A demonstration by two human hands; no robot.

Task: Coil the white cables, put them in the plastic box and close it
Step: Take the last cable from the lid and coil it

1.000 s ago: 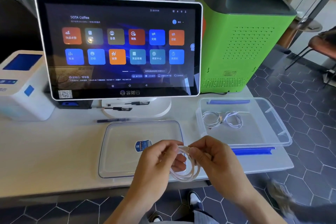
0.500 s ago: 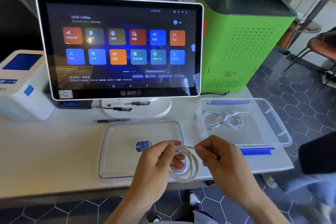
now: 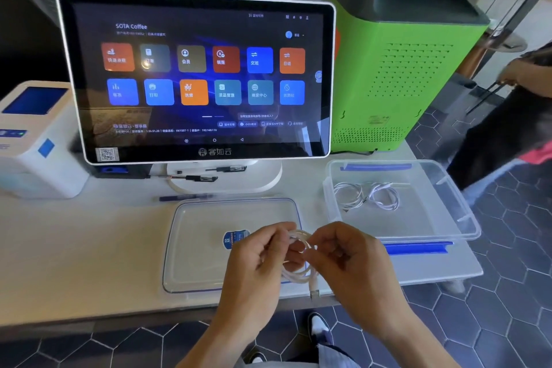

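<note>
L hand (image 3: pixel 257 260) & R hand (image 3: pixel 349 263) both pinching coiled white cable (image 3: pixel 298 275) above lid (image 3: pixel 197 248); plastic box (image 3: pixel 448 218) just right of lid, w/ two coils (image 3: pixel 367 196) inside.

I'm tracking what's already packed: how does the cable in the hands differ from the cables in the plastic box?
The cable in the hands is held above the table edge by the left hand and right hand; the cables in the box lie untouched on its floor. The held one is a single coil with its plug dangling; the boxed ones form two coils side by side. All are white and looped.
</note>
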